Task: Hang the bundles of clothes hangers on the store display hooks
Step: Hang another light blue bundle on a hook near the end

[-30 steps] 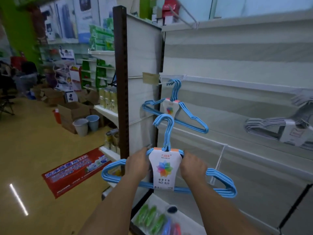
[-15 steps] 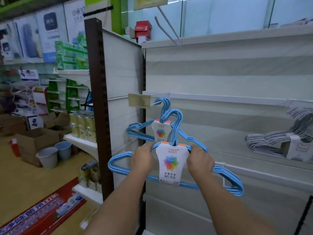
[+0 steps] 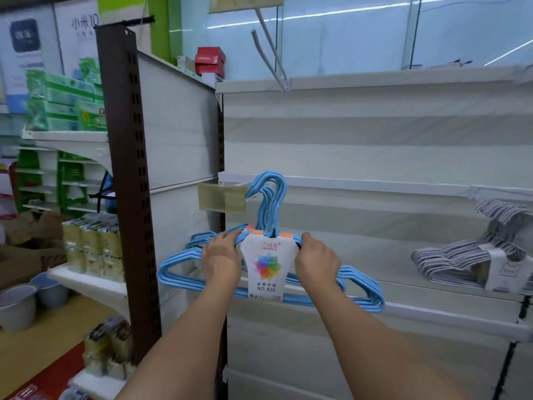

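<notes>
A pale slatted display wall (image 3: 375, 145) fills the store aisle, a brown slotted post (image 3: 129, 174) at its left edge. A blue bundle (image 3: 184, 262) of hangers is held up against the wall, its hooks at the display hook (image 3: 230, 184) behind a price tag (image 3: 221, 196). The left hand (image 3: 220, 259) and right hand (image 3: 315, 262) curl round the bundle's shoulders beside its label (image 3: 266, 265). A grey bundle (image 3: 467, 255) hangs to the right. Two buckets (image 3: 17, 304) stand on the floor.

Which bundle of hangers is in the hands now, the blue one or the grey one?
The blue bundle: both hands grip it beside its label. The grey bundle hangs untouched, far right.
</notes>
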Available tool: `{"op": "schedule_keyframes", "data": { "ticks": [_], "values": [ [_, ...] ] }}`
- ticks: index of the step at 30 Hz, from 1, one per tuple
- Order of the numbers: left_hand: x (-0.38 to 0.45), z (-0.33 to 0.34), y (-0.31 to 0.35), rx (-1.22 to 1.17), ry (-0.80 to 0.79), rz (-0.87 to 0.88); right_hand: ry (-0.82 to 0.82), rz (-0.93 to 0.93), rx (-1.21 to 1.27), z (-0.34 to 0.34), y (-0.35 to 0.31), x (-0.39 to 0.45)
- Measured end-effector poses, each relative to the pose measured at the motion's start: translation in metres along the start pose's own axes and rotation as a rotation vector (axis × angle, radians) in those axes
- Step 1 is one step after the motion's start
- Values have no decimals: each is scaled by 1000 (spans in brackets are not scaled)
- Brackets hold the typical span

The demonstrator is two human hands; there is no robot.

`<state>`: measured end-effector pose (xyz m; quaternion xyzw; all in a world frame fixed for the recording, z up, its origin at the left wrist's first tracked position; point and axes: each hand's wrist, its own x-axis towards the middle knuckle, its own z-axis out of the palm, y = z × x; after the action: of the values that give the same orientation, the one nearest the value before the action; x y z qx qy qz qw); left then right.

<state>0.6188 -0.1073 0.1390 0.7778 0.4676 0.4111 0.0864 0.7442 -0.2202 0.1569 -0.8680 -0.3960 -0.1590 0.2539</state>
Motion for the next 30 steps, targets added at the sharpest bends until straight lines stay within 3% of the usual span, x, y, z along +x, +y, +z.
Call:
{"op": "schedule_keyframes", "data": {
  "ticks": [8,16,24,30],
  "values": [
    [4,6,-21,72,17,18,-22,90,16,35,-13,5],
    [11,17,-31,-26,32,-38,-29,35,-5,42,-20,12],
    [21,31,-43,-65,-66,-149,-101,-72,-153,47,-30,25],
    [36,38,-45,-53,-258,-8,-106,-15,-159,57,-34,27]
  ]
}}
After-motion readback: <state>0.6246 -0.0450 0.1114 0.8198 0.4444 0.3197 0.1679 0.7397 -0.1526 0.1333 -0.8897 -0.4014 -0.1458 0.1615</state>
